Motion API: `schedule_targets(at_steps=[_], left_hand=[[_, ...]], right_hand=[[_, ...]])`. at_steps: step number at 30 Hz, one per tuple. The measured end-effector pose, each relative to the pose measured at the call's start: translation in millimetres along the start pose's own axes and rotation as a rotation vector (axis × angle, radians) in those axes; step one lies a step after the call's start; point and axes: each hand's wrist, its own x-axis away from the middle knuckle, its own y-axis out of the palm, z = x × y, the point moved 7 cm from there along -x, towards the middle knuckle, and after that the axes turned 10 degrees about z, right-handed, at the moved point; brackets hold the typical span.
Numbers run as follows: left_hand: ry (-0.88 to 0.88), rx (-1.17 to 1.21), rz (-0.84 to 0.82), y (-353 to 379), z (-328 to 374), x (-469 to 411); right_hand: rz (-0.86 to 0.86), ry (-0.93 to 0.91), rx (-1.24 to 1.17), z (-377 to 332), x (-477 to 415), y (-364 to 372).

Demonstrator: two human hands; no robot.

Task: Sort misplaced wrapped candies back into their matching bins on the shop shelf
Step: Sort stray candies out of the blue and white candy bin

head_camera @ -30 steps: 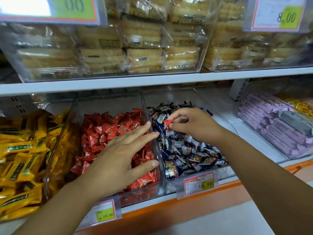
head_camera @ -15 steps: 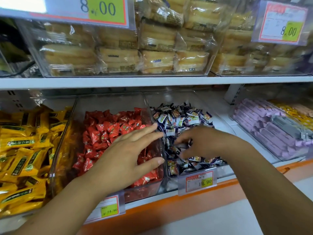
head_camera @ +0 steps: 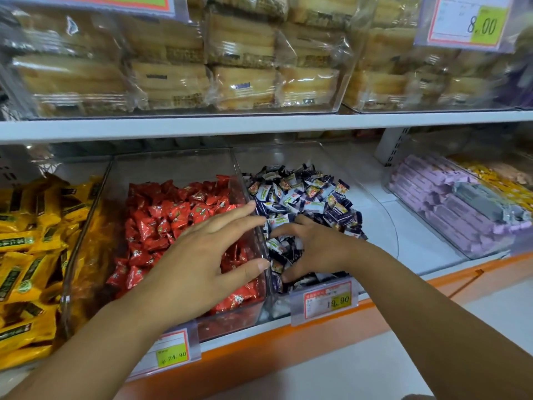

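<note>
In the blue-candy bin (head_camera: 383,215): right hand (head_camera: 317,249) was dug into the front of the blue candies (head_camera: 305,192), fingers (head_camera: 284,230) curled down among the wrappers. Couldn't tell if they'd actually pinched one.
Just left of that bin: the red-candy bin (head_camera: 173,168), touching it along a clear wall (head_camera: 242,180). Left hand (head_camera: 199,255) hung over the red candies (head_camera: 173,215), spread flat and holding nothing, fingertips at the clear wall.
Stray candy: honestly couldn't spot one. If there was one, it was hidden under the right hand.
Next move, my guess: a red stray would go left over the clear wall. The right hand was nearer the stray, the left nearer its home. Wrappers lay every which way, so there was no long axis to line up on.
</note>
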Motion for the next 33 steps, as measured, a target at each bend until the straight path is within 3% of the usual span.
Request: schedule_targets(at_steps=[5, 15, 19, 25, 33], left_hand=[[0.005, 0.022, 0.009, -1, 4, -1], [-0.002, 0.022, -0.015, -2, 2, -1], [0.005, 0.014, -0.033, -2, 2, 1], [-0.002, 0.002, -0.054, -2, 1, 1], [0.002, 0.020, -0.040, -5, 0, 1]], right_hand=[[0.133, -0.045, -0.168, 0, -2, -4], [0.307, 0.023, -0.850, -13, -1, -45], [0.360, -0.021, -0.989, -26, -6, -61], [0.494, 0.024, -0.904, -18, -23, -67], [0.462, 0.012, -0.505, 4, -7, -84]])
